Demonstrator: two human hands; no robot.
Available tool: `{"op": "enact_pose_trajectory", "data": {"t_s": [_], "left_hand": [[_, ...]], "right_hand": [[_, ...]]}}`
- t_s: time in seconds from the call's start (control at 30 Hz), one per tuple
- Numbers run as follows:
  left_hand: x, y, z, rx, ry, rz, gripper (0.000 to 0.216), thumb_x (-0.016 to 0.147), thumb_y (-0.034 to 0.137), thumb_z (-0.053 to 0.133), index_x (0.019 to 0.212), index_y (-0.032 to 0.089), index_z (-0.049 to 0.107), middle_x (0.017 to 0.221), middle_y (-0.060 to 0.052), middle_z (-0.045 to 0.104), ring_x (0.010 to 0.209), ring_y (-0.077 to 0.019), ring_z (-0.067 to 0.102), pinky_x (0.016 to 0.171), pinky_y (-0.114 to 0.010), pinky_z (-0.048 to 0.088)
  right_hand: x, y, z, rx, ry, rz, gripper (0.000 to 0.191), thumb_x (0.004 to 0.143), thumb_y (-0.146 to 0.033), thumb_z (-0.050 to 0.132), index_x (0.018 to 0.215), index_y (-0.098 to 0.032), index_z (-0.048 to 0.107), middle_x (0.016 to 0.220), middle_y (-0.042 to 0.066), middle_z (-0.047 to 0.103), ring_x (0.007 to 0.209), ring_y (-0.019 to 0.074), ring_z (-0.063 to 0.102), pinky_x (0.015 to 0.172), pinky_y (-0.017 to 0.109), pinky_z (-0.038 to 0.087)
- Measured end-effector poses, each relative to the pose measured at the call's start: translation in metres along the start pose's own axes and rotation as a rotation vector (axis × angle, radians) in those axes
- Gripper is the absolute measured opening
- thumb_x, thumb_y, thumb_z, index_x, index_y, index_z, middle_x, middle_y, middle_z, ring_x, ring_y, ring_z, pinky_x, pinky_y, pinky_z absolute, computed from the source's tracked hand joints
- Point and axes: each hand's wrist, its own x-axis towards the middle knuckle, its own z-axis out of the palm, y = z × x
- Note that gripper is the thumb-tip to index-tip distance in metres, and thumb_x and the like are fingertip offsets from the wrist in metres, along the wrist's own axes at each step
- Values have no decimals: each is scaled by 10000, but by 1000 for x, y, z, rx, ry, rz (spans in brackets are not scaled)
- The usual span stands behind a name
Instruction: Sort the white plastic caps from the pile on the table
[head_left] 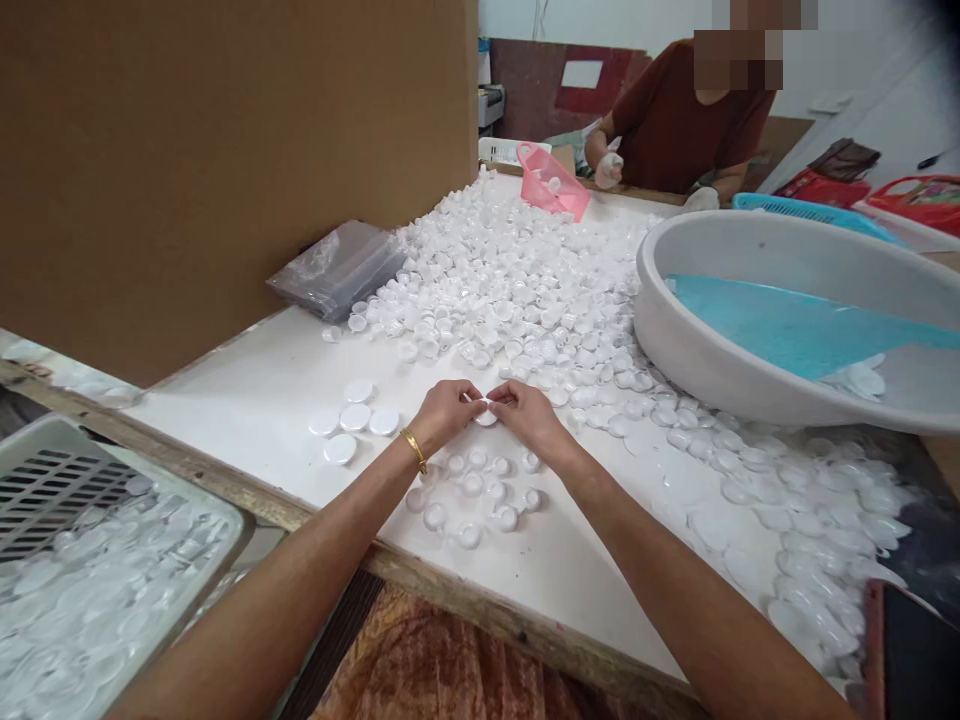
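My left hand (450, 412), with a gold bangle at its wrist, and my right hand (523, 412) meet over the middle of the white table. Between their fingertips they pinch one round white plastic cap (486, 417) from both sides. Just below my hands lies a loose group of small white caps (495, 490). Left of my left hand rest several larger flat white lids (355, 417). Beyond my hands spreads a big heap of small white plastic pieces (517, 285).
A large grey tub (720, 375) with a blue sheet stands at right, thin white discs (817, 540) below it. A cardboard box (225, 180) walls the left. A crate (240, 540) sits lower left, a phone (911, 650) lower right. Across the table are a pink scoop (551, 185) and another person (682, 120).
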Motion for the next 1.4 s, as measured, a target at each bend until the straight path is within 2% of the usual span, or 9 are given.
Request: {"op": "enact_pose_trajectory", "data": {"t_s": [0.33,0.57,0.67,0.77,0.9,1.0,1.1,1.27,1.4], "left_hand": [[3,11,-9,-89,-279,-149,70,782,225,511,758,189,457,397,79,429,298,-74,383,322,-172,304],[4,9,-10,-131,-383,-186,105,812,288,485,861,216,427,414,82,455,318,-110,453,340,-199,374],[1,6,-4,-24,-295,-126,123,823,308,446,901,214,450,422,80,446,325,-111,449,365,-203,363],[-3,6,-4,245,-108,-26,173,795,340,483,902,208,518,507,41,515,448,-127,519,456,-216,376],[-3,17,-9,544,126,67,267,809,397,442,925,214,598,737,-40,616,693,-192,580,589,-265,400],[4,31,-2,644,308,228,384,865,391,331,1061,200,599,918,-117,596,882,-252,561,722,-339,422],[15,42,19,720,469,410,448,885,406,306,1256,242,497,1162,-165,491,1125,-321,423,872,-453,362],[37,40,48,775,408,531,481,903,449,261,1378,375,281,1435,-91,244,1324,-308,190,1022,-525,166],[47,33,52,782,328,526,507,893,509,225,1389,405,211,1489,-62,153,1367,-292,101,1053,-538,71]], "right_hand": [[5,-12,-5,83,-149,166,57,759,-117,541,753,-174,543,596,-42,533,456,64,506,432,173,400],[9,-17,-10,137,-228,243,95,791,-91,518,753,-177,513,497,-60,488,424,75,510,421,179,433],[5,-15,-8,131,-201,197,79,808,-105,509,783,-179,522,516,-62,490,431,69,511,455,192,464],[1,-11,-2,98,-126,136,55,813,-137,518,845,-172,546,602,-38,538,470,74,536,501,214,489],[-14,-11,-2,-3,35,34,250,780,-221,589,1026,-185,561,822,19,613,621,123,589,637,287,502],[-36,-12,-16,-82,129,-60,300,798,-261,566,1096,-222,557,1002,33,603,806,151,587,788,317,463],[-64,-1,-47,-168,199,-112,216,819,-248,523,1021,-232,597,1022,20,600,821,139,576,796,292,449],[-95,46,-116,-548,508,43,171,811,-242,502,920,-214,630,961,36,596,748,148,571,717,296,437],[-100,71,-138,-685,495,115,233,826,-302,497,986,-204,636,1021,47,585,790,158,577,689,292,439]]}}
